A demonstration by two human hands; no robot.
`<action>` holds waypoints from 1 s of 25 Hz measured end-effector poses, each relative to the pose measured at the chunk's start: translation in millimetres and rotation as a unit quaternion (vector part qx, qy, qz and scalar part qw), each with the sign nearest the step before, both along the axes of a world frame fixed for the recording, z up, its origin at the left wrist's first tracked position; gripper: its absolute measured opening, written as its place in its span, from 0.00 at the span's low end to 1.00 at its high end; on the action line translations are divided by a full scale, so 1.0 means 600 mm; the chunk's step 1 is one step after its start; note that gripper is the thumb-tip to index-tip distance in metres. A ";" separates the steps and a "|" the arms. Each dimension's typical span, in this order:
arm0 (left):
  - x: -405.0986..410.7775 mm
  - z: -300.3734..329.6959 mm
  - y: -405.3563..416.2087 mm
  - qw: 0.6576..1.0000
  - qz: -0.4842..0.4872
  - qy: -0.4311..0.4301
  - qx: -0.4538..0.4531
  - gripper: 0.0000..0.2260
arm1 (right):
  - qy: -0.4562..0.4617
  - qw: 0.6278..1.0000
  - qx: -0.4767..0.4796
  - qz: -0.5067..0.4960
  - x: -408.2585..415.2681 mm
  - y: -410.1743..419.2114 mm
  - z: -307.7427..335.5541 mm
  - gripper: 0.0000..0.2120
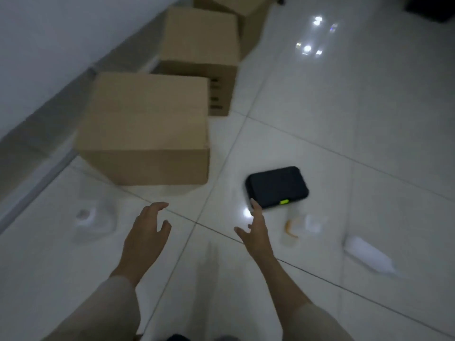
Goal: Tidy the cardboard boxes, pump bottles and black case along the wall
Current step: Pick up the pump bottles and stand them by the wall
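The person leans over a shiny tiled floor (344, 119), both arms out in front. The left hand (145, 232) hangs in the air with its fingers spread apart and holding nothing. It is near the front of the nearest cardboard box (145, 129) but not touching it. The right hand (256, 230) is also spread wide, and 1 long fingertip reaches the near corner of the black case (277, 187). The picture is too blurry to say if it truly touches.

The black case lies flat on the floor, out in the open and well apart from the wall (49, 45). It has a small green tab on its near edge. It looks like the next thing to be picked up, since the right hand goes straight for it.

3 boxes already sit in a line beside the wall. The nearest one is closed, a second box (202, 52) is behind it, and a third box (236, 6) is at the top edge.

A clear pump bottle (300, 225) lies near the right hand. A white bottle (369, 257) lies on its side further right. Another pale, blurry bottle (91, 217) sits to the left. These probably still need moving to the wall.
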State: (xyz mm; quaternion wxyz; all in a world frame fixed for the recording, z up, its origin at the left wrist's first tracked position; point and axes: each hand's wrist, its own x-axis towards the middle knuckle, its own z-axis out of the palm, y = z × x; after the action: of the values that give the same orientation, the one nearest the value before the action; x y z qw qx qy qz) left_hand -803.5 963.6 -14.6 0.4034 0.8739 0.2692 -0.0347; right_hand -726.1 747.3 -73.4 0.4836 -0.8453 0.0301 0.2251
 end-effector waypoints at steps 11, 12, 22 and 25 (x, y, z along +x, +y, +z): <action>0.168 -0.069 -0.366 0.970 -0.237 0.021 -0.044 0.27 | 0.001 0.964 -0.133 -0.232 -0.008 -0.411 0.035 0.35; 0.182 -0.094 -0.396 0.966 -0.250 0.035 -0.050 0.30 | 0.007 0.965 -0.127 -0.228 -0.010 -0.427 0.020 0.35; 0.315 -0.311 -0.612 0.924 -0.369 0.103 0.002 0.43 | 0.019 0.986 -0.054 -0.154 0.052 -0.489 -0.129 0.35; 0.315 -0.324 -0.613 0.934 -0.350 0.067 0.012 0.29 | 0.042 0.988 -0.062 -0.135 0.060 -0.486 -0.157 0.34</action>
State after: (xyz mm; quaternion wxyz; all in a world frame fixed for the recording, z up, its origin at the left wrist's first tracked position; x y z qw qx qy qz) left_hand -614.6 595.7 -208.8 0.3361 0.9132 -0.0276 -0.2286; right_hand -690.3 455.8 -167.4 0.4545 -0.8517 0.1779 0.1909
